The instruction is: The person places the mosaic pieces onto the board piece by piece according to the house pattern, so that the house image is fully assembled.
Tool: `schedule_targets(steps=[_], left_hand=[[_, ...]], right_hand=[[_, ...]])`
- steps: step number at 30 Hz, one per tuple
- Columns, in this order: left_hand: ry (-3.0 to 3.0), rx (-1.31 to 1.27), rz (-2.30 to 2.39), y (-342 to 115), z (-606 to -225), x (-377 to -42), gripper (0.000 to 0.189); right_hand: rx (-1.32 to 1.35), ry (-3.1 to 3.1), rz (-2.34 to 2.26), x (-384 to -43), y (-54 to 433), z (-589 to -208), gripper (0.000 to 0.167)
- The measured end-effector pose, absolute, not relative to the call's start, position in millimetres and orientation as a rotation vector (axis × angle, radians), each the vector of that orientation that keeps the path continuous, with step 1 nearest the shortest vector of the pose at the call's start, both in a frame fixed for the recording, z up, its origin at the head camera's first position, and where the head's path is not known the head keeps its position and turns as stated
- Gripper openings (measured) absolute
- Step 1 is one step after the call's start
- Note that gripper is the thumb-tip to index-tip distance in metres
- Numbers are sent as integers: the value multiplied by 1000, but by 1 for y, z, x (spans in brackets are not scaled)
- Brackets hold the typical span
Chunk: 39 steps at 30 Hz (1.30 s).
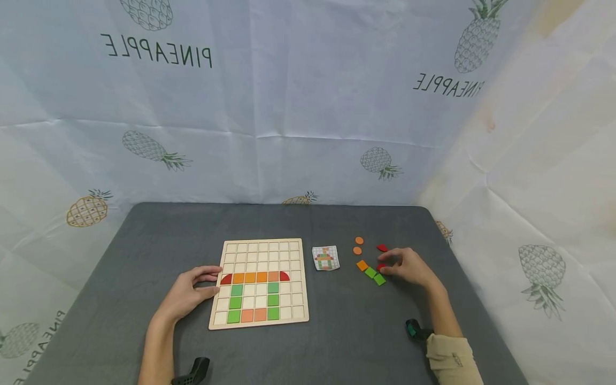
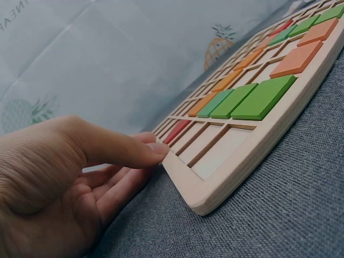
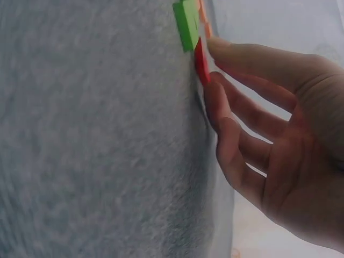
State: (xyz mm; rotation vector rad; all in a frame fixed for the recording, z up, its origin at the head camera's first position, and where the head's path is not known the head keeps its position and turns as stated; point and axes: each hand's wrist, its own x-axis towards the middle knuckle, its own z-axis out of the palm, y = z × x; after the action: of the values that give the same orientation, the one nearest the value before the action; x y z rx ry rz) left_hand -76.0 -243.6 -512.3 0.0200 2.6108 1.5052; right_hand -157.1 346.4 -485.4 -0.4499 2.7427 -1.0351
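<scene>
The left hand (image 1: 186,289) rests at the left edge of a wooden grid board (image 1: 298,254), its thumb (image 2: 153,153) touching the rim and its other fingers beside it. Coloured tiles sit in the board's cells: a row of orange squares (image 1: 249,277) with a red rounded piece (image 1: 285,276) at either end, two columns of green squares (image 1: 273,300), and salmon squares (image 1: 247,315) at the bottom. The right hand (image 1: 409,266) reaches down to a loose red piece (image 3: 201,62), thumb and fingertips around it, with a gap showing between index finger and piece.
A small pattern card (image 1: 325,258) lies right of the board. Near the right hand are two orange discs (image 1: 359,240), an orange square (image 1: 362,265), two green squares (image 1: 370,272) and another red piece (image 1: 382,247). A pineapple-print cloth (image 1: 269,160) hangs behind the grey table (image 1: 337,347).
</scene>
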Motion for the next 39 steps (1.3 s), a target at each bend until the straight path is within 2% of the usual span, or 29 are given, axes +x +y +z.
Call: schedule_targets(steps=[8,28,39], left_hand=[[2611,12,1500,-243,-512,-76,55],[2595,7,1521,-243,-513,-77,55],[2600,5,1518,-244,-512,-76,55]], right_hand=[[-416,2695,-1049,-163,355,-494,31],[-480,2797,-899,-165,348,-489,16],[-522,2823,-973,-162,336,-473,24]])
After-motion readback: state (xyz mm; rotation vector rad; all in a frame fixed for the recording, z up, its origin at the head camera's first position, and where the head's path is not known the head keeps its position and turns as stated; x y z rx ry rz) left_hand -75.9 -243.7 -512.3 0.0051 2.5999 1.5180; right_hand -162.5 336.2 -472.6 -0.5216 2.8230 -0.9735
